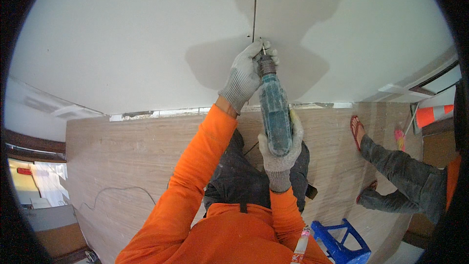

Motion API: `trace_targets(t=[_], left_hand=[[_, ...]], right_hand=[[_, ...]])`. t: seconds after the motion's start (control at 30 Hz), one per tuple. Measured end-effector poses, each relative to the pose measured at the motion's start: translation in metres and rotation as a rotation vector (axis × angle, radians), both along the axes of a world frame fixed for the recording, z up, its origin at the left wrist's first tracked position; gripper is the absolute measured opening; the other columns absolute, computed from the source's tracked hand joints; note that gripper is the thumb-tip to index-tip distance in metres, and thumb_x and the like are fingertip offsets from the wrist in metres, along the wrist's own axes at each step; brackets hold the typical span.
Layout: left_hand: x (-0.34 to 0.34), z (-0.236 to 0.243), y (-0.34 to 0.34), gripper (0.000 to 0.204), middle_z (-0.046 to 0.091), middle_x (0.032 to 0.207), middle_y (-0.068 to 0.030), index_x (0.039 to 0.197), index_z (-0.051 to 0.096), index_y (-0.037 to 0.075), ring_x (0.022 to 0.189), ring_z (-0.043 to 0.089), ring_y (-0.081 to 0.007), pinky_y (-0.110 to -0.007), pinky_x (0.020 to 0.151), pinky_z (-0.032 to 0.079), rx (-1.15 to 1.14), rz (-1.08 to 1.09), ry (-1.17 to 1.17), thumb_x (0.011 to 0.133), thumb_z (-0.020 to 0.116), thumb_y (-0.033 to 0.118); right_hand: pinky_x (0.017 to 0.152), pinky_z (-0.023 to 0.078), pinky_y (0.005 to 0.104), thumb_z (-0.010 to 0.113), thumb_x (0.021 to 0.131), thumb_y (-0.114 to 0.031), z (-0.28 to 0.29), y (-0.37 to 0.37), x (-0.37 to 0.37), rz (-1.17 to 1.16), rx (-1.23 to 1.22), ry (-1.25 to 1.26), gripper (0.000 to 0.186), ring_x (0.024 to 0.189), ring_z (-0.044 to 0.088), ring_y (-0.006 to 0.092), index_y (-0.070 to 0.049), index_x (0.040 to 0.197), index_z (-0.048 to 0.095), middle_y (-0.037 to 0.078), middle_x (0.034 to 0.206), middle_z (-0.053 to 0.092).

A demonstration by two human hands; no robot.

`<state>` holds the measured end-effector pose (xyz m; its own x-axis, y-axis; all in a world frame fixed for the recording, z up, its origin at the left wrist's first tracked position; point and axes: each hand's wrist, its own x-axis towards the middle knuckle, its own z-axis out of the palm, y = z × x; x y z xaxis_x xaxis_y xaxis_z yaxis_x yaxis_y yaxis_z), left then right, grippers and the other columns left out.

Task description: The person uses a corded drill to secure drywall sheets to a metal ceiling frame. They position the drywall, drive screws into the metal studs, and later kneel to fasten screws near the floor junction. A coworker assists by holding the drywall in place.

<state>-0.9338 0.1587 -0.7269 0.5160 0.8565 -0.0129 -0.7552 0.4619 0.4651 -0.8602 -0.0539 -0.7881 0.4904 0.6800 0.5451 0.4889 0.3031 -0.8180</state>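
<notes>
A dusty teal power drill (276, 112) points its nose at the white wall panel (161, 44), close to a dark vertical seam (255, 5). Wrapped round the drill's rear body is my gloved right hand (282, 154). My gloved left hand (249, 66) is up by the chuck (267, 65), its thumb and fingers closed around the thin bit (264, 49). Whether a screw sits between those fingertips is too small to tell. Small dark holes or screw heads (248, 35) dot the panel beside the seam.
Wood-look flooring (122, 151) meets the panel's lower edge, with a cable (112, 189) lying on it at left. A blue plastic stool (342, 244) is near my right side. Another person's legs (400, 166) in sandals stand at right, near an orange-and-white cone (435, 116).
</notes>
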Motion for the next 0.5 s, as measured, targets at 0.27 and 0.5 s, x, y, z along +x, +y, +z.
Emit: trace_targets(t=[0.27,0.5], left_hand=[[-0.002,-0.002,0.005,0.02,0.064,0.095,-0.0071,0.108,0.06,0.006,0.088,0.064,-0.0218,-0.041,0.085,0.059,-0.01,0.013,-0.003,0.111,0.053,0.024],[-0.004,-0.007,0.01,0.022,0.064,0.094,-0.0075,0.109,0.06,0.006,0.089,0.065,-0.0223,-0.04,0.086,0.059,0.006,-0.043,-0.079,0.112,0.052,0.026]], right_hand=[[0.109,0.05,0.0443,0.094,0.076,-0.032,0.01,0.0,-0.005,-0.005,0.017,-0.033,0.094,0.128,0.064,0.0372,0.0,0.151,0.049,0.023,0.141,0.063],[0.109,0.051,0.0441,0.093,0.077,-0.031,0.013,0.002,-0.005,0.002,0.012,-0.042,0.091,0.129,0.064,0.0367,-0.001,0.151,0.049,0.022,0.142,0.063]])
